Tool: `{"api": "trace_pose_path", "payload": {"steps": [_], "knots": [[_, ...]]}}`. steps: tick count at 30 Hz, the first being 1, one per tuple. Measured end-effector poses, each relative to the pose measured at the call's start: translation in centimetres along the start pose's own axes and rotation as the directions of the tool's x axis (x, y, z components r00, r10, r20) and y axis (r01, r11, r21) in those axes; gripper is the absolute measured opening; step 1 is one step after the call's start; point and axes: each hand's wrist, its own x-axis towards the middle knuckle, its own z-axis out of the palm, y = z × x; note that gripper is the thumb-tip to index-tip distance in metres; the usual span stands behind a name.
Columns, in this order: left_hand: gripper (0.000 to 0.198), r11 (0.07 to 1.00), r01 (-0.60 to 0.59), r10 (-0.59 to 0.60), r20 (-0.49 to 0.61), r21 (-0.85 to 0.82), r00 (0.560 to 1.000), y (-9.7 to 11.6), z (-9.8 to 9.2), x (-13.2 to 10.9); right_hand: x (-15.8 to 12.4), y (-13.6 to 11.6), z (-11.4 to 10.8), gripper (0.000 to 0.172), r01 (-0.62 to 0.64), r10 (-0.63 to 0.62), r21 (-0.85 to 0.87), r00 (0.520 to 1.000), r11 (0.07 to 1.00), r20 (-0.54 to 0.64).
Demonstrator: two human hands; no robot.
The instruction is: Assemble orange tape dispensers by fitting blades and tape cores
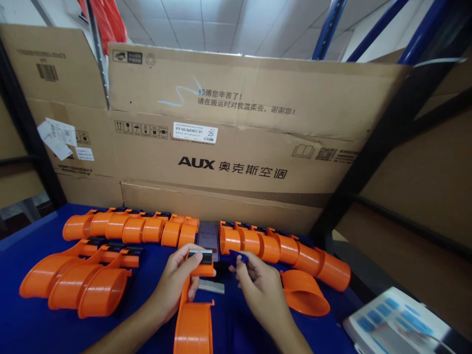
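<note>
My left hand (176, 285) is closed round an orange tape dispenser (194, 314) and holds it upright on the blue table (22, 324), thumb near its toothed metal blade (201, 251). My right hand (258, 285) pinches a small dark blue piece (238, 256) just right of the dispenser's head. A flat grey metal strip (211, 286) lies on the table between my hands.
Rows of orange dispensers lie at the back left (129, 228), the front left (73, 282) and the back right (283, 250). A dark box (208, 236) sits between the rows. Big cardboard cartons (236, 147) wall off the back. A white device (398, 322) lies at the lower right.
</note>
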Motion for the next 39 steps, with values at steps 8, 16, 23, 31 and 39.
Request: {"api": "trace_pose_path", "payload": {"steps": [8,16,23,31,39], "knots": [[0.035,1.000,0.024,-0.025,-0.069,-0.007,0.997,0.2,0.3,0.0,0.2,1.2,1.0,0.027,-0.012,0.060,-0.259,0.982,0.966,0.181],[0.040,0.998,0.055,-0.055,-0.028,-0.003,0.998,-0.2,0.0,0.1,-0.3,2.1,1.4,0.021,0.032,0.045,-0.382,0.981,0.923,0.190],[0.035,0.999,0.049,-0.048,-0.019,0.020,0.999,-0.1,0.2,0.0,-0.2,2.4,1.3,0.014,-0.027,0.102,-0.441,0.984,0.897,0.147],[0.039,0.993,0.044,-0.043,-0.014,0.112,0.999,-0.9,0.0,0.2,0.1,1.9,0.7,0.019,-0.026,0.077,-0.427,0.992,0.904,0.103],[0.037,0.988,0.000,-0.004,0.023,0.156,1.000,-1.0,0.3,-0.2,-0.2,-1.8,0.1,0.028,0.212,-0.214,0.025,0.966,0.977,0.144]]}}
